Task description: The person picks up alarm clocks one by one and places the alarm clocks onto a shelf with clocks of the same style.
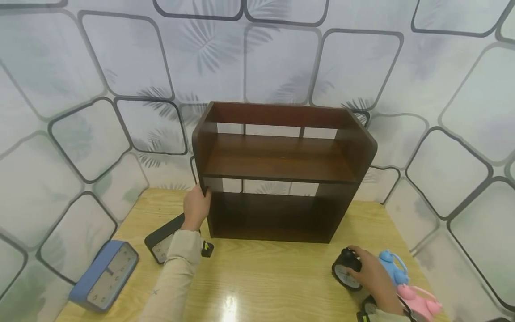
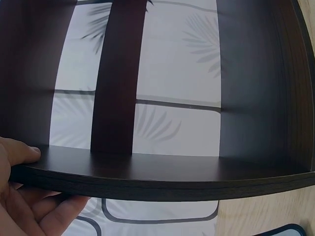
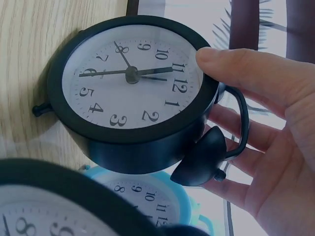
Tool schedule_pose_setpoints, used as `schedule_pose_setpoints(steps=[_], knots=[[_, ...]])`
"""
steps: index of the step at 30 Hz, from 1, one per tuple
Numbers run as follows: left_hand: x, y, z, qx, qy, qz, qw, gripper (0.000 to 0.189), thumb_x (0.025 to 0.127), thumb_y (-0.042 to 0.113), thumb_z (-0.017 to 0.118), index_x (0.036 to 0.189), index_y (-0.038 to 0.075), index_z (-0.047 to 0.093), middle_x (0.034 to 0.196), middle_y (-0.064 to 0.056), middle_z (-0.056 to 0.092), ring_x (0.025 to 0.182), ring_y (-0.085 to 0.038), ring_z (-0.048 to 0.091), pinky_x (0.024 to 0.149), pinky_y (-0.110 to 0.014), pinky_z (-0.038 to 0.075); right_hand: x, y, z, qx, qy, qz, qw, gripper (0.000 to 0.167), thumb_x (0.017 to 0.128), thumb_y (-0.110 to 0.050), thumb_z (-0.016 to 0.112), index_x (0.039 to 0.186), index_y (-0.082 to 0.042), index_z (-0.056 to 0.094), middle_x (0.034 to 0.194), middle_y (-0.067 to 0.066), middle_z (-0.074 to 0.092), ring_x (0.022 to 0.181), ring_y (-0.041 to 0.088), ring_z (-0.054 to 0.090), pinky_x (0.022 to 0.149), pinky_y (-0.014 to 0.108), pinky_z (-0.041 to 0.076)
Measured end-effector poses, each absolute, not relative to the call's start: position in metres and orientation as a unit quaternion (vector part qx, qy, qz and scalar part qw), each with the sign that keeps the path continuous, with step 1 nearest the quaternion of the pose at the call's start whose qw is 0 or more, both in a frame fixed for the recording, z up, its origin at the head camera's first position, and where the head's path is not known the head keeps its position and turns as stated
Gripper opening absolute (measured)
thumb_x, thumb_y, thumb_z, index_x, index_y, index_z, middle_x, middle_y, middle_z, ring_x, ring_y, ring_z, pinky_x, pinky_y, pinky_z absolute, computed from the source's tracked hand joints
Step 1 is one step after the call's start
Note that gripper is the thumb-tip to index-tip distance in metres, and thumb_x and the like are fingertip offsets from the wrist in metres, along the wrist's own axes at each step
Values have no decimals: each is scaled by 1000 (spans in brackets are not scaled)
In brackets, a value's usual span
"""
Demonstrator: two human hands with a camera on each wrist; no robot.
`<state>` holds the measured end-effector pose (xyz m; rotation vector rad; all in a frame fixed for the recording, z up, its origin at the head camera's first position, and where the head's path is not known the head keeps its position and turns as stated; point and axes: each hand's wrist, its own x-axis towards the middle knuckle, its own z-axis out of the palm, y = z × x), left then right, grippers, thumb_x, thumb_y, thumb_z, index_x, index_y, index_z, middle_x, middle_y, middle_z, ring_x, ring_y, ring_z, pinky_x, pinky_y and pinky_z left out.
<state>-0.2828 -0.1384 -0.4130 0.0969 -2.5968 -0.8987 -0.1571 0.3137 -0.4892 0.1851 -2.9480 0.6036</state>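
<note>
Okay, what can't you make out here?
Head: dark clock at left, partly behind the left sleeve.
Left wrist: left hand, cut off by the left edge.
Right wrist: right hand, some fingers partly behind the held black clock.
Right wrist: light blue clock, partly covered by the nearer black clock, itself cut off at bottom left.

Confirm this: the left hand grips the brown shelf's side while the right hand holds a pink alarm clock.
Wrong colour: the right wrist view shows the right hand holding a black alarm clock. The left hand does grip the brown shelf's side.
</note>
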Motion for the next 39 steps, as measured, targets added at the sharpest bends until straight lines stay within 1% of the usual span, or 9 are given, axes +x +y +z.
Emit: schedule_pose_setpoints(steps=[4, 8, 12, 16, 19, 23, 31, 35, 39], knots=[[-283, -139, -412, 36, -926, -321, 193, 29, 94, 24, 50, 103, -2, 59, 97, -29, 67, 88, -48, 62, 76, -55, 46, -157, 311, -489, 67, -974, 208, 57, 63, 70, -10, 79, 126, 1, 52, 107, 23, 64, 98, 41, 61, 82, 53, 48], [-283, -138, -411, 38, -928, -317, 192, 29, 94, 24, 50, 105, -2, 58, 98, -29, 66, 90, -48, 62, 76, -56, 46, -154, 309, -487, 52, -972, 222, 50, 78, 70, -11, 79, 136, -2, 39, 116, 29, 57, 101, 45, 58, 79, 54, 48], [-283, -138, -411, 39, -930, -313, 189, 29, 94, 22, 50, 105, -3, 58, 97, -30, 66, 88, -49, 62, 76, -56, 45, -152, 311, -485, 34, -974, 222, 38, 88, 69, -14, 81, 139, 1, 30, 117, 34, 52, 102, 49, 55, 81, 57, 46], [-284, -139, -412, 44, -930, -312, 188, 29, 93, 22, 50, 104, -4, 58, 96, -31, 66, 88, -49, 62, 76, -56, 45, -151, 314, -484, 31, -973, 226, 20, 84, 69, -15, 80, 136, 5, 33, 107, 29, 60, 96, 44, 60, 83, 54, 47], [-284, -139, -413, 45, -931, -310, 188, 28, 93, 21, 50, 105, -4, 57, 95, -31, 66, 88, -49, 62, 75, -56, 45, -152, 314, -484, 27, -972, 231, 11, 79, 69, -14, 80, 133, 4, 37, 101, 23, 64, 91, 37, 63, 81, 51, 48], [-285, -139, -411, 39, -931, -311, 187, 28, 94, 21, 50, 105, -4, 58, 95, -30, 66, 86, -48, 63, 74, -55, 46, -153, 313, -486, 29, -974, 225, 23, 75, 68, -13, 80, 130, 1, 41, 101, 22, 65, 89, 35, 64, 78, 50, 49], [-283, -141, -409, 44, -932, -313, 180, 29, 94, 21, 50, 105, -4, 58, 96, -30, 66, 88, -47, 63, 75, -55, 46, -156, 305, -493, 39, -966, 254, 37, 75, 68, -12, 80, 131, -1, 42, 105, 24, 65, 93, 39, 63, 82, 52, 48], [-282, -141, -409, 43, -930, -313, 186, 29, 94, 21, 49, 105, -3, 58, 96, -30, 66, 87, -47, 63, 74, -55, 46, -152, 304, -498, 18, -957, 285, 50, 77, 68, -12, 81, 133, -3, 40, 110, 28, 64, 100, 47, 60, 85, 56, 46], [-282, -138, -410, 38, -930, -310, 197, 28, 94, 21, 50, 104, -3, 59, 95, -30, 67, 86, -46, 63, 74, -55, 46, -146, 303, -504, -15, -945, 321, 59, 79, 70, -15, 81, 135, -3, 37, 113, 27, 63, 108, 50, 55, 89, 59, 42]])
